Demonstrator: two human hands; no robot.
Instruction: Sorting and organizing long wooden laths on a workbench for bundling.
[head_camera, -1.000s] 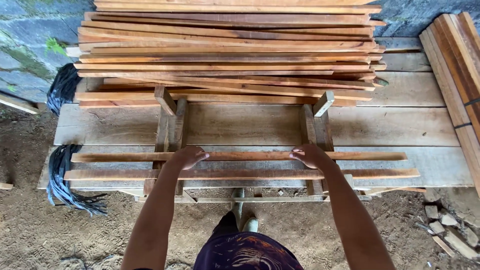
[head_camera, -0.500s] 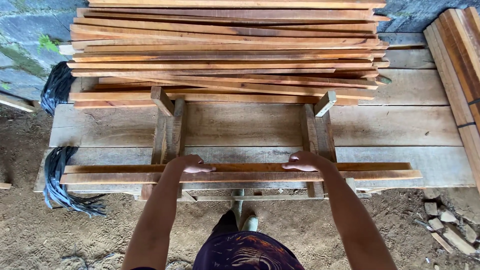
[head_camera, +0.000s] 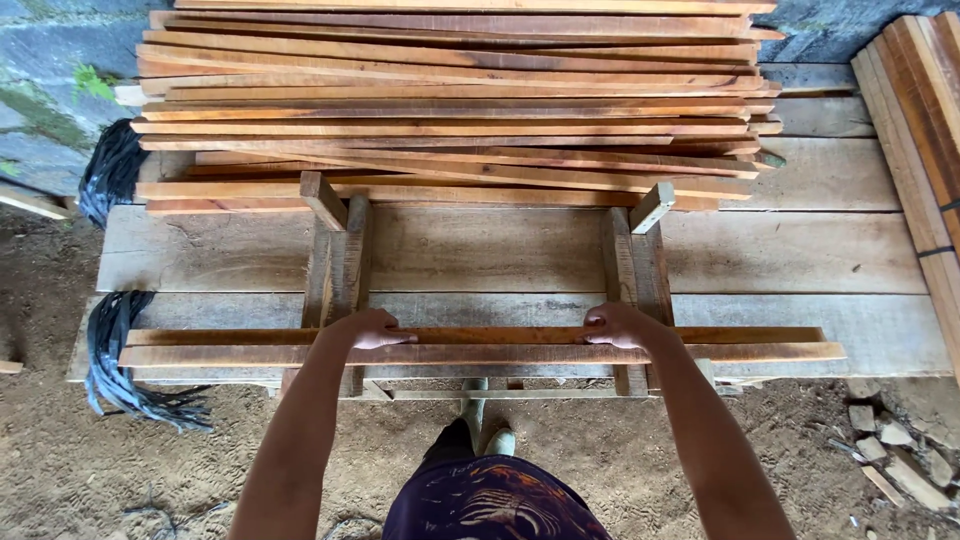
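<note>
Long reddish-brown wooden slats (head_camera: 480, 345), two side by side, lie along the near edge of the pale plank workbench (head_camera: 800, 250). The left hand (head_camera: 368, 328) and right hand (head_camera: 615, 325) curl over them from above, fingers clasping the far slat. Uneven pull could skew them off the two upright wooden cradle frames (head_camera: 335, 255), or onto the sandy ground (head_camera: 150, 470); splinters are a risk too.
</note>
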